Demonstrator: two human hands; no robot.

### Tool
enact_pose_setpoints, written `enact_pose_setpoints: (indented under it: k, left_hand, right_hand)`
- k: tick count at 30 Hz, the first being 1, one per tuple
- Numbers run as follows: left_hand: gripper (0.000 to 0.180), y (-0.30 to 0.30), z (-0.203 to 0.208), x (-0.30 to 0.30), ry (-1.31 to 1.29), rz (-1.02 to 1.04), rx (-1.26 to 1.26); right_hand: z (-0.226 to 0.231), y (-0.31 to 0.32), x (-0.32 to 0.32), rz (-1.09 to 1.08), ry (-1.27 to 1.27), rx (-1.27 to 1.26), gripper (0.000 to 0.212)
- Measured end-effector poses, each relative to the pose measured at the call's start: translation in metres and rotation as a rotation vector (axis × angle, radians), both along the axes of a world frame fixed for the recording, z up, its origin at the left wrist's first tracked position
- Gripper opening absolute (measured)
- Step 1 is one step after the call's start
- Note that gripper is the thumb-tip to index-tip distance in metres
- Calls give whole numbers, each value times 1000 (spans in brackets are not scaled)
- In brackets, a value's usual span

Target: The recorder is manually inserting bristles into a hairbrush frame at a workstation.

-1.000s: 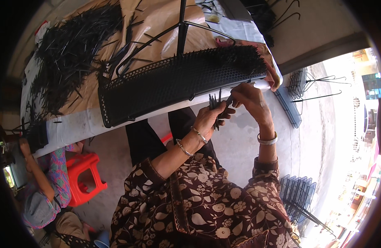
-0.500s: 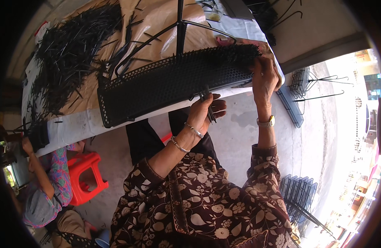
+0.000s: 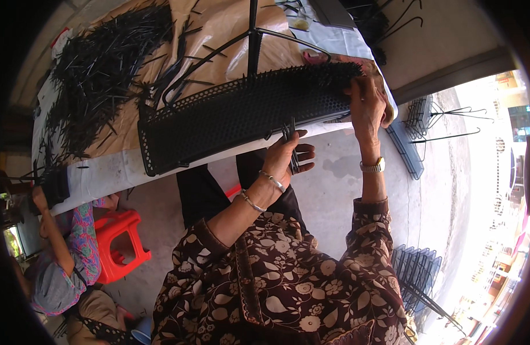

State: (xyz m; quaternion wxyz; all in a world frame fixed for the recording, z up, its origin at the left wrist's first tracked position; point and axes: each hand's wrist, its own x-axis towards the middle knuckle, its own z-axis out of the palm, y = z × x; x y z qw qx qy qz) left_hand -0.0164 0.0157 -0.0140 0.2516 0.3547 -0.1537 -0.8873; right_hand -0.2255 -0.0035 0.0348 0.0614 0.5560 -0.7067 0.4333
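A long black perforated tray [image 3: 236, 119] lies tilted along the near edge of the table, its mesh full of small round holes. Upright black spikes [image 3: 333, 75] crowd its far right part. Just below the tray's near edge, my left hand [image 3: 280, 156] holds a few thin black pointed strips [image 3: 292, 137] against the palm with the thumb, other fingers curled behind. My right hand [image 3: 368, 106] is at the tray's right end beside the spikes, fingers bent together; whatever they pinch is hidden. A black metal hanger frame [image 3: 253, 49] rises from the tray's back.
A big heap of black strips [image 3: 107, 63] covers the table's left on brown paper [image 3: 219, 23]. Wire racks with hooks [image 3: 417, 267] stand on the floor at right. A red stool [image 3: 118, 244] and another person [image 3: 58, 276] are at lower left.
My right hand has dropped slightly from the spikes toward the tray's right edge. The strips in my left hand have turned more upright. The tray has barely shifted.
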Motion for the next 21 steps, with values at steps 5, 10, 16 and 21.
enact_pose_setpoints:
  k: [5,10,16,21]
  left_hand:
    - [27,1,-9,-2,-62,60,8]
    - [26,0,-8,-2,-42,81,-14]
    - [30,3,-2,-1,-24,89,-20]
    - [30,5,1,-1,-10,65,-41]
  right_hand:
    - [-11,-3,-3,20,-42,4,10]
    - [-20,-9,2,-27,221,61,11]
    - [-19,-5,10,-95,360,14,13]
    - [-27,-8,6,-205,459,85,19]
